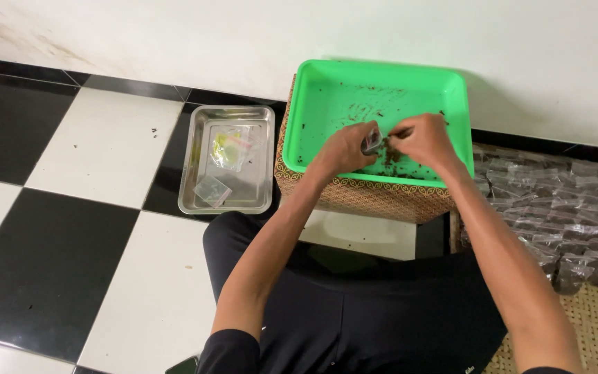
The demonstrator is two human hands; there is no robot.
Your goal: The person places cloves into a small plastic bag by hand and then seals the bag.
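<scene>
Left hand's (346, 147) grip pinches a half-hidden small bag (372, 140); right hand's (423, 138) grip is unclear.

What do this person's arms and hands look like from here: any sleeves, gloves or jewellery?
Both arms are bare from the upper arm down, with short black sleeves showing at the bottom edge. The left hand and right hand are bare: no gloves, and no watch or bracelet shows. Rings are too small to tell. Black trousers show below.

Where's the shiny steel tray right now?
In the head view, the shiny rectangular steel tray lies on the black-and-white tiled floor, left of the patterned box carrying the green plastic tray, with small clear plastic bags inside.
</scene>
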